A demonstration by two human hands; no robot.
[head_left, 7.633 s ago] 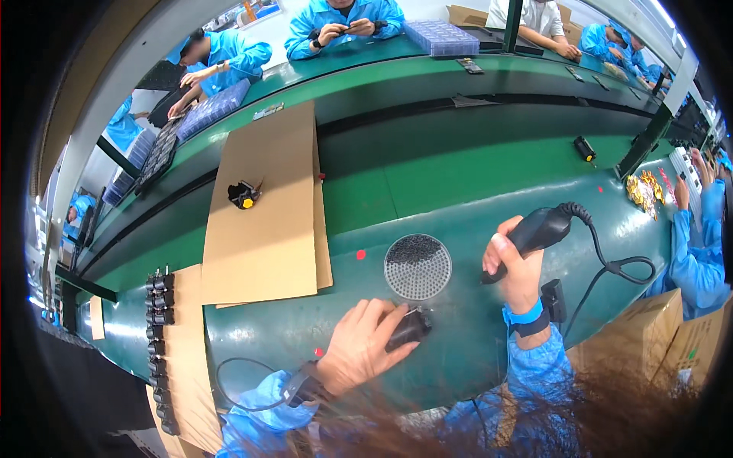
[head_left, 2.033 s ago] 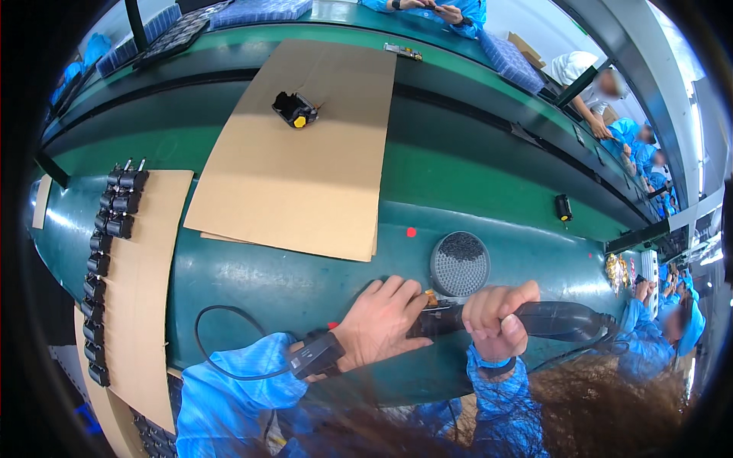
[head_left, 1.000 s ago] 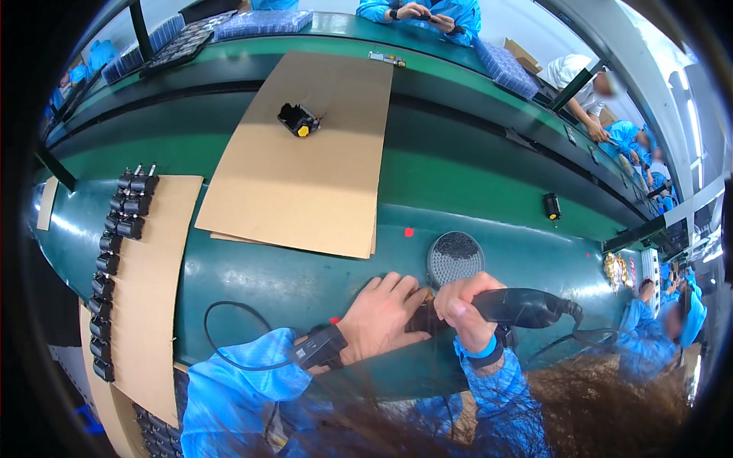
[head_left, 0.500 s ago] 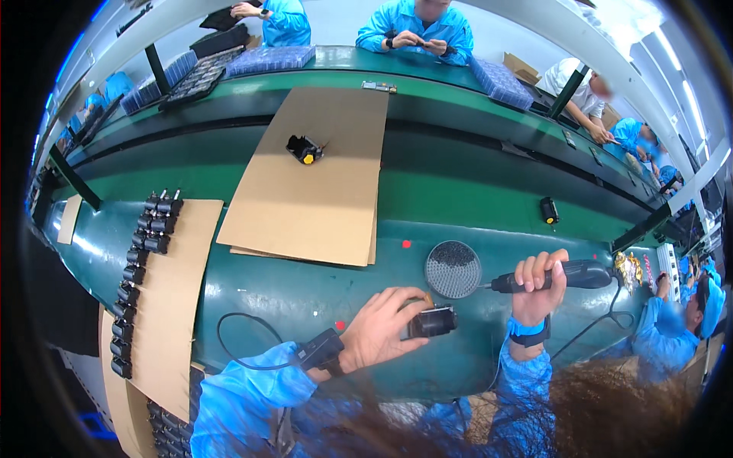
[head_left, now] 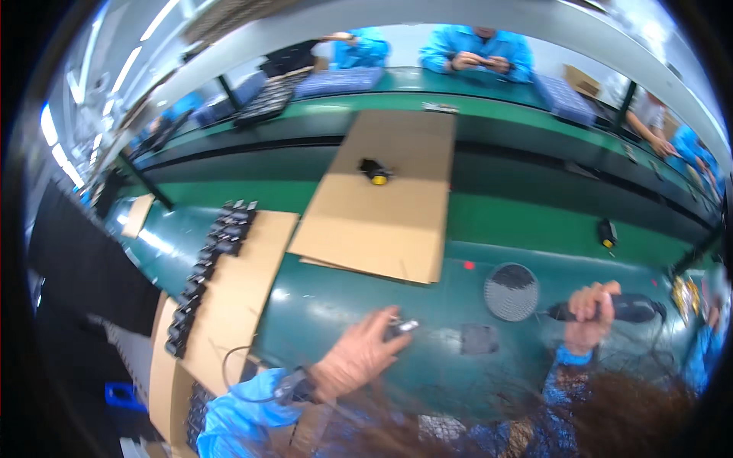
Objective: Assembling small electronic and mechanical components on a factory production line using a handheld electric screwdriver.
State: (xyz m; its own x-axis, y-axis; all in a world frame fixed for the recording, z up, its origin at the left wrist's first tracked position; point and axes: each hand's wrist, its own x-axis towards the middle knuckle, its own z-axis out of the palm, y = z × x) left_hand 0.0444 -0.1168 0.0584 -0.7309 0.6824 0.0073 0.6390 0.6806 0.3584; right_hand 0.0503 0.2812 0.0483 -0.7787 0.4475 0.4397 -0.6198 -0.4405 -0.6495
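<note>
Head camera: left hand (head_left: 357,359) grips device (head_left: 401,327) left of dish (head_left: 510,307); driver (head_left: 635,308) gripped in right hand (head_left: 589,317), swung leftward, might upset dish

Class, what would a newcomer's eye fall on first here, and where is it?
Probably the pale cardboard sheet in the middle, bearing a black-and-yellow part. Next, the right hand grips a black tool beside the round grey dish, and the left hand holds a small dark piece. At left, a row of black parts stands out.
</note>
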